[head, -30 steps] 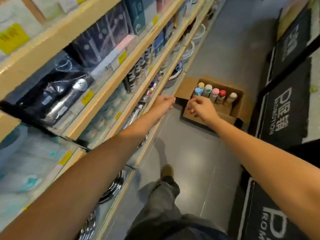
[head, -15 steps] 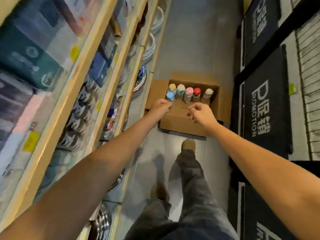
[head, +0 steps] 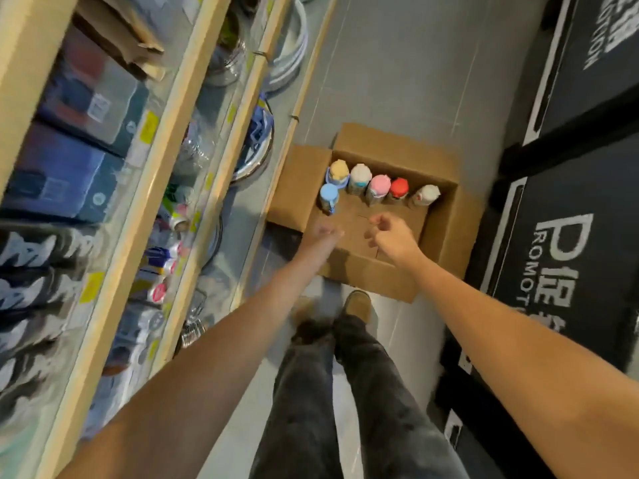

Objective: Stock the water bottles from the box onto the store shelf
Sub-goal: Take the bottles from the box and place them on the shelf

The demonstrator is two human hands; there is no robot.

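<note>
An open cardboard box (head: 446, 216) lies on the grey floor beside the shelving. Several water bottles stand in it: a blue-capped one (head: 328, 197), a yellow one (head: 339, 171), a white one (head: 360, 176), a pink one (head: 378, 188), a red one (head: 399, 189) and a cream one (head: 427, 196). My left hand (head: 323, 236) reaches out over the box's near left part, blurred, holding nothing, just short of the blue-capped bottle. My right hand (head: 390, 236) hovers over the box's empty near half, fingers loosely curled, empty.
Wooden store shelves (head: 145, 188) run along the left, packed with boxed goods, bottles and metal bowls. Black promotion mats (head: 567, 250) stand along the right. My legs and brown shoes (head: 358, 305) are just before the box on the narrow aisle floor.
I have stepped closer to the box and my view has tipped downward. Both hands have moved from the shelf edge out over the box.
</note>
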